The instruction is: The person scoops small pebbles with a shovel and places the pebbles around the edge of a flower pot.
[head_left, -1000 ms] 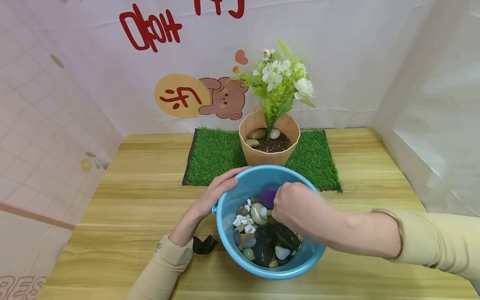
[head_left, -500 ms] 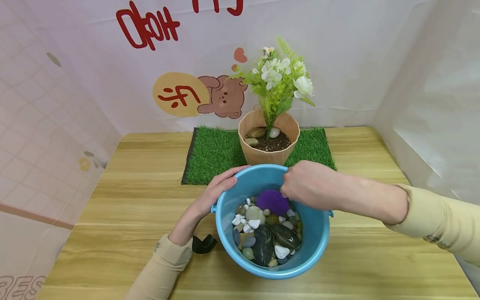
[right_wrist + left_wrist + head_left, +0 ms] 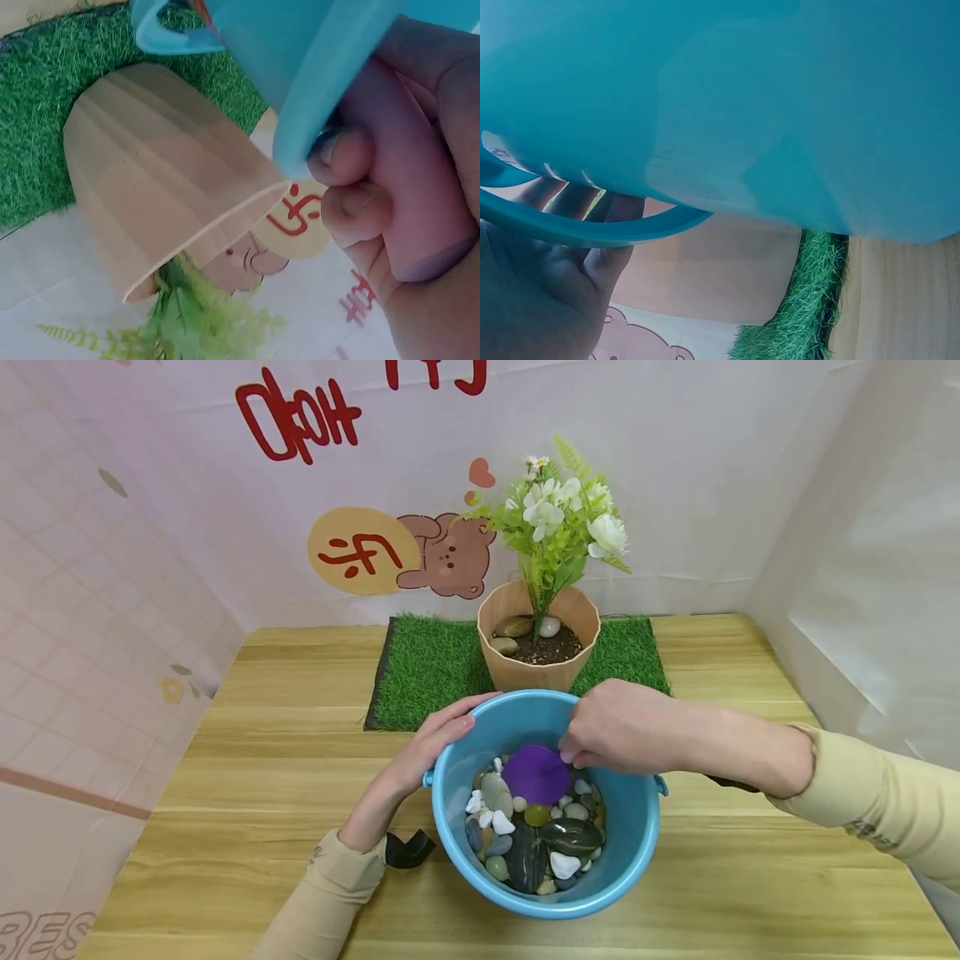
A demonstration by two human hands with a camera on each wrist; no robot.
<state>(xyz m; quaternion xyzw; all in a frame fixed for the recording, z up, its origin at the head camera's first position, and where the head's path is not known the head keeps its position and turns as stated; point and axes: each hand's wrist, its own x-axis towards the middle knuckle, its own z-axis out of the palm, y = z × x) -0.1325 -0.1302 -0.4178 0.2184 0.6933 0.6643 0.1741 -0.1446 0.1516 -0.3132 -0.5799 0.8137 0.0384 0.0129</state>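
Note:
A light-blue bucket (image 3: 628,868) stands in front of me with a layer of stones inside. My left hand (image 3: 427,747) grips its left rim; in the left wrist view the fingers (image 3: 615,214) pass behind the blue bail handle (image 3: 592,231) to the wall. Inside the bucket's far right part, my right hand (image 3: 615,727) holds a small purple shovel (image 3: 536,775), its broad blade lying among the stones. The right wrist view shows curled fingers around the shovel's pinkish handle (image 3: 409,180). Two large black stones (image 3: 572,837), white pebbles (image 3: 502,822) and a greenish-yellow stone (image 3: 537,815) surround the blade.
Directly behind the bucket, a peach flowerpot (image 3: 536,675) with white flowers (image 3: 562,510), soil and several stones stands on a green turf mat (image 3: 427,672). A black angled piece (image 3: 408,849) lies beside my left wrist. The wooden table (image 3: 285,727) meets a printed cloth wall.
My right hand has moved back toward the bucket's right rim, uncovering the purple blade. Since half a second ago the blade has shifted slightly left and nearer, nudging stones. The left hand stays put.

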